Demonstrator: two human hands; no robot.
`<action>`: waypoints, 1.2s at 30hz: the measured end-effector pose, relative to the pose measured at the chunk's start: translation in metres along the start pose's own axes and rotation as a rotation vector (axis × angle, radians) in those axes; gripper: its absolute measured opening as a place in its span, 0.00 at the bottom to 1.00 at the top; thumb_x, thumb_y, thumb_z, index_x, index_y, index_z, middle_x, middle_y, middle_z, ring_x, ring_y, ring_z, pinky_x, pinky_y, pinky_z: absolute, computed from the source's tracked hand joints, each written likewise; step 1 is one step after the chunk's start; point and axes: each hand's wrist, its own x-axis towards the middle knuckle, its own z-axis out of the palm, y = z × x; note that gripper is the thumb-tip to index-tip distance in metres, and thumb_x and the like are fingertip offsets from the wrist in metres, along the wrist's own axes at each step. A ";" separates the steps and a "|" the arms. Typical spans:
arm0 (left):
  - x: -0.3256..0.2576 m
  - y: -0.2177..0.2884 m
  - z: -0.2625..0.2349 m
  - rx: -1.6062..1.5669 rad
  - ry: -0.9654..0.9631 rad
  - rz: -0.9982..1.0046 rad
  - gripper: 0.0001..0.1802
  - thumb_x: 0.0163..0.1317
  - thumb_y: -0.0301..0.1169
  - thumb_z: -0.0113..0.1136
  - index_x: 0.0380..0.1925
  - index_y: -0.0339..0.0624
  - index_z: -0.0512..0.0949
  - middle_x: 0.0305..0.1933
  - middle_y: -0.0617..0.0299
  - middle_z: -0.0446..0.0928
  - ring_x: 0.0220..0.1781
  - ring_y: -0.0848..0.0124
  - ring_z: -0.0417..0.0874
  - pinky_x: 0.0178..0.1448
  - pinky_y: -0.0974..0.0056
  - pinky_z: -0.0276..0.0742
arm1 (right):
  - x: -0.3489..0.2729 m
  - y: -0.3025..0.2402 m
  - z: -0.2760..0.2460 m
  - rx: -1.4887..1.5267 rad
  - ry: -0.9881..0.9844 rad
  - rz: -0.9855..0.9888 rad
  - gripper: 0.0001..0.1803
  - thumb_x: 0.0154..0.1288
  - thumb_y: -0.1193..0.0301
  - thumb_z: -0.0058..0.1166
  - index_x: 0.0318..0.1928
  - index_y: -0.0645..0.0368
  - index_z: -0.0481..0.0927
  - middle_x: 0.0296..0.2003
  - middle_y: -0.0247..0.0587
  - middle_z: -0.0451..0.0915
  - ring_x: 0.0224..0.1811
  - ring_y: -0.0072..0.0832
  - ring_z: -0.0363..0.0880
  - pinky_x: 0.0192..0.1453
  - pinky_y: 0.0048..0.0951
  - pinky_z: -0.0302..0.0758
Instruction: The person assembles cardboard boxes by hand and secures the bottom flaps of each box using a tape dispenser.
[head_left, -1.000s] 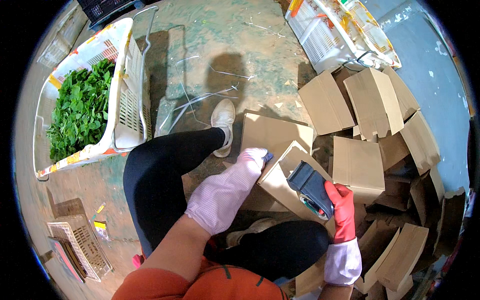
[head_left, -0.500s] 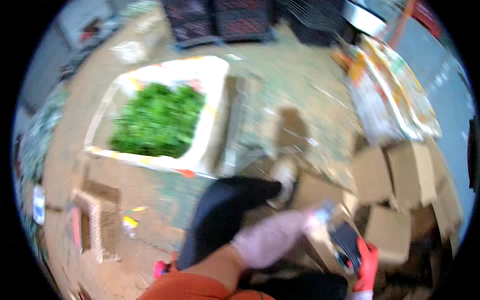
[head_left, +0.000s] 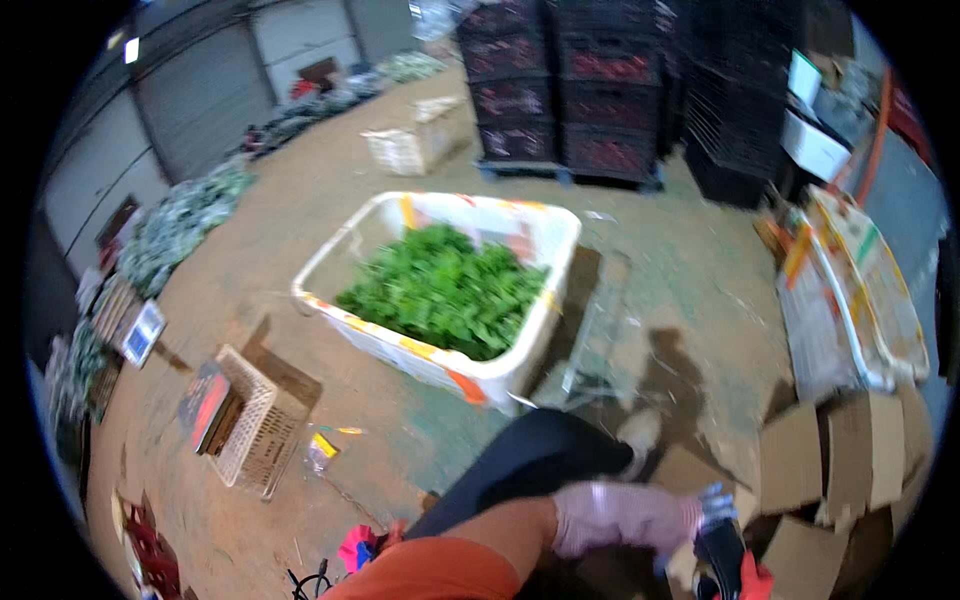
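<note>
Both my hands are at the lower right, close together over cardboard. My left hand [head_left: 715,507], in a light grey-blue glove below a pale pink sleeve cover, has its fingers bent at the top of a dark, band-like thing [head_left: 720,552]. My right hand [head_left: 756,580], in a red glove, grips the same thing from its right side; the lower picture edge cuts this hand off. What the dark thing is, I cannot make out. Beside my hands lie brown cardboard boxes [head_left: 806,560], and my dark-trousered leg [head_left: 520,465] stretches out to their left.
A big white tub [head_left: 425,368] of leafy greens [head_left: 450,290] stands ahead. Left of it sit a beige plastic basket [head_left: 265,432] and a small yellow-labelled packet [head_left: 321,452]. Stacked black crates [head_left: 610,105] rise at the back; another white tub [head_left: 845,300] leans at the right.
The view has swung up and left, so the scene sits lower and farther right. My left hand has come closer to the dark thing in my right hand.
</note>
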 end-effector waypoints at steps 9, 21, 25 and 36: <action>0.012 0.055 -0.057 0.634 -0.586 -0.067 0.67 0.33 0.67 0.62 0.66 0.36 0.46 0.72 0.45 0.38 0.73 0.51 0.36 0.73 0.49 0.30 | -0.019 0.008 -0.034 0.000 -0.221 0.081 0.21 0.54 0.59 0.62 0.36 0.68 0.79 0.24 0.40 0.80 0.21 0.20 0.75 0.26 0.22 0.71; 0.006 0.040 -0.055 0.596 -0.535 -0.046 0.66 0.30 0.67 0.63 0.65 0.36 0.49 0.71 0.46 0.42 0.73 0.50 0.39 0.72 0.46 0.33 | -0.087 0.109 -0.179 -0.690 0.160 0.341 0.32 0.42 0.50 0.64 0.40 0.66 0.80 0.37 0.55 0.80 0.38 0.35 0.80 0.41 0.31 0.75; 0.016 0.047 -0.059 0.630 -0.576 -0.062 0.67 0.31 0.69 0.61 0.65 0.36 0.50 0.71 0.46 0.41 0.73 0.50 0.38 0.72 0.46 0.32 | -0.071 0.111 -0.170 -0.873 0.123 0.394 0.37 0.42 0.45 0.62 0.45 0.63 0.79 0.43 0.56 0.78 0.45 0.43 0.79 0.48 0.31 0.74; 0.034 0.066 -0.058 0.762 -0.791 0.055 0.55 0.41 0.69 0.54 0.67 0.56 0.49 0.73 0.54 0.39 0.73 0.50 0.36 0.71 0.42 0.27 | 0.011 0.137 -0.090 -0.805 0.157 0.183 0.35 0.41 0.41 0.57 0.37 0.61 0.82 0.39 0.54 0.79 0.46 0.44 0.77 0.50 0.37 0.72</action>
